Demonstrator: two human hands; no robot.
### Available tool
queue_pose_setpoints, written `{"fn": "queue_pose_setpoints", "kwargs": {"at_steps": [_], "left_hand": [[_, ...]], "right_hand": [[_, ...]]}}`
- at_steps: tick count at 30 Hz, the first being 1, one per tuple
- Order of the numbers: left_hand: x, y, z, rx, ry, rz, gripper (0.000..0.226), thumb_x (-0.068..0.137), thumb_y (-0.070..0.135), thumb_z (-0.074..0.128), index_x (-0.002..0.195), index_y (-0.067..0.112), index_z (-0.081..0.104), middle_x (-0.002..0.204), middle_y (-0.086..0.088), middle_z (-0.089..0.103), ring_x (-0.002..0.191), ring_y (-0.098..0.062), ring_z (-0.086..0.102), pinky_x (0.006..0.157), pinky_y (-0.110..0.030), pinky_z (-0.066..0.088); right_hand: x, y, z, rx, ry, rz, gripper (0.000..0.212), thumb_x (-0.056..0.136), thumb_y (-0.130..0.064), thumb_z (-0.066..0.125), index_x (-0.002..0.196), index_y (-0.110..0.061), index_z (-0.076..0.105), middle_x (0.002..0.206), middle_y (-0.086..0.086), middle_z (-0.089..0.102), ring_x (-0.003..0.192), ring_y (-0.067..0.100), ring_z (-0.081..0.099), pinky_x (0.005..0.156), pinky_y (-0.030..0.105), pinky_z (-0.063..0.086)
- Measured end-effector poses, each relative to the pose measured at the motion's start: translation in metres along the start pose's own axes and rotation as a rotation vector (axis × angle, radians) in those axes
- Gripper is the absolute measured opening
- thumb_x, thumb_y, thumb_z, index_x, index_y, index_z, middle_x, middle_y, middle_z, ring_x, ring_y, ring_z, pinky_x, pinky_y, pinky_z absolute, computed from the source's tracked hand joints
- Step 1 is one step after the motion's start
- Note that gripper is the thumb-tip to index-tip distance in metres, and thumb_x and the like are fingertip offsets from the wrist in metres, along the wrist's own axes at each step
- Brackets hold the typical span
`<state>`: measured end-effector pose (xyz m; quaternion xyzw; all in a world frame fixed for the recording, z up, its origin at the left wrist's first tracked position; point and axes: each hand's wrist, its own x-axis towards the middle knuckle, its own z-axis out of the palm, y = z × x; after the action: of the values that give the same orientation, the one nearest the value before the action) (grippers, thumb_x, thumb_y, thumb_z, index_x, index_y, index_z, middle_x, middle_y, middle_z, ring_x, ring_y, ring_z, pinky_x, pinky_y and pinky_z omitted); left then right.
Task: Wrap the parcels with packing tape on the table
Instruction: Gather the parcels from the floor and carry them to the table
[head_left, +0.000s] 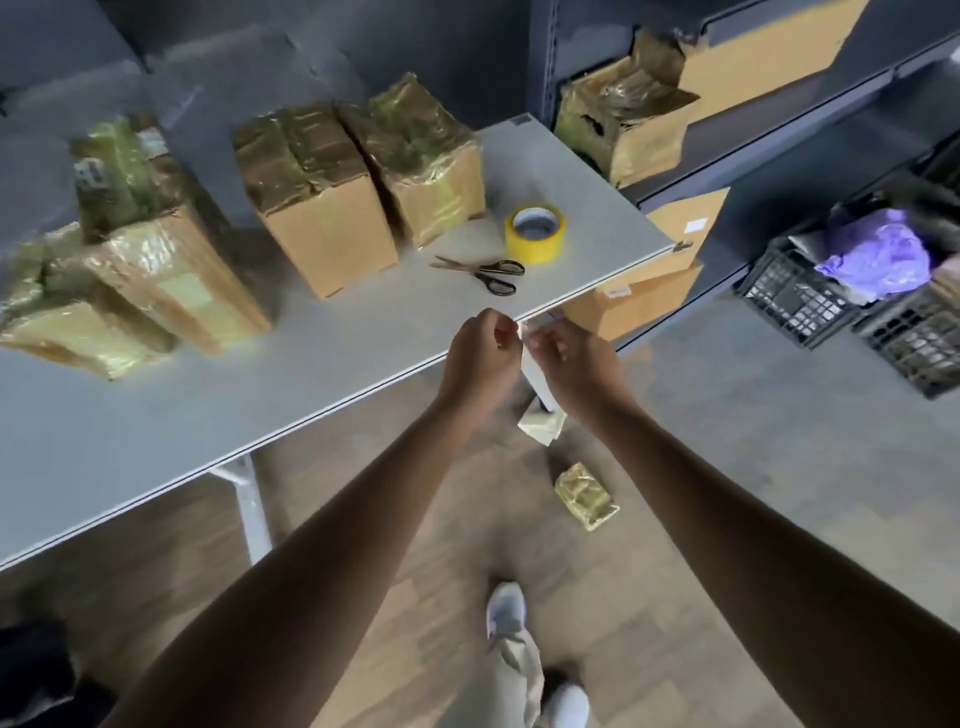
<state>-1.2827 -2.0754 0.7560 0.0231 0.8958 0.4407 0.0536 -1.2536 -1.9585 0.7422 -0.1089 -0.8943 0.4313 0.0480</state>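
Both hands are hovering at centre frame, left hand (480, 353) and right hand (571, 356) curling fingertip to fingertip; whether they are pinching anything, I cannot tell. Above, packing tape (535, 227) is sitting on the tabletop (156, 441) beside parcels (322, 228): probably light, stiff, best gripped by bare cardboard sides.

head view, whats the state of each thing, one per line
tape roll, flat on the table, unheld
scissors, blades together, lying flat
nearest upright parcel, top taped over
left hand, fingers curled, contents unclear
right hand, fingers curled, contents unclear
shelf box, wrapping torn
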Motion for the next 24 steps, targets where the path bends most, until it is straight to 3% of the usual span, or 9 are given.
{"fn": "queue_pose_setpoints", "kwargs": {"at_steps": [8, 13, 17, 24], "left_hand": [[0.044, -0.029, 0.11, 0.011, -0.206, 0.015, 0.022, 0.095, 0.013, 0.05, 0.11, 0.0, 0.061, 0.112, -0.014, 0.066, 0.104, -0.026, 0.06, 0.084, -0.029, 0.043], [0.063, -0.075, 0.2, -0.012, -0.28, -0.086, 0.021, 0.095, 0.012, 0.05, 0.109, 0.0, 0.061, 0.111, -0.014, 0.067, 0.102, -0.026, 0.061, 0.067, -0.015, 0.034], [0.073, -0.137, 0.279, 0.073, -0.326, -0.115, 0.023, 0.096, 0.015, 0.048, 0.109, 0.003, 0.062, 0.111, -0.013, 0.067, 0.102, -0.027, 0.061, 0.081, -0.027, 0.043], [0.085, -0.282, 0.446, 0.177, -0.402, -0.193, 0.025, 0.094, 0.018, 0.048, 0.114, 0.009, 0.061, 0.116, -0.01, 0.065, 0.109, -0.028, 0.059, 0.092, -0.034, 0.045]], "right_hand": [[0.019, 0.113, 0.01, -0.016, -0.01, 0.214, 0.021, 0.096, -0.016, 0.048, 0.101, -0.011, 0.069, 0.101, 0.007, 0.07, 0.091, 0.024, 0.063, 0.071, 0.029, 0.046], [0.034, 0.205, 0.036, -0.026, -0.005, 0.322, 0.021, 0.095, -0.016, 0.049, 0.103, -0.014, 0.068, 0.102, 0.009, 0.07, 0.094, 0.027, 0.063, 0.069, 0.027, 0.041], [0.041, 0.302, 0.069, 0.011, 0.007, 0.459, 0.02, 0.093, -0.017, 0.05, 0.102, -0.015, 0.068, 0.1, 0.009, 0.071, 0.097, 0.028, 0.063, 0.066, 0.024, 0.034], [0.036, 0.5, 0.148, -0.03, -0.024, 0.534, 0.025, 0.092, -0.018, 0.05, 0.11, -0.02, 0.068, 0.106, 0.008, 0.07, 0.099, 0.027, 0.064, 0.074, 0.028, 0.045]]}}
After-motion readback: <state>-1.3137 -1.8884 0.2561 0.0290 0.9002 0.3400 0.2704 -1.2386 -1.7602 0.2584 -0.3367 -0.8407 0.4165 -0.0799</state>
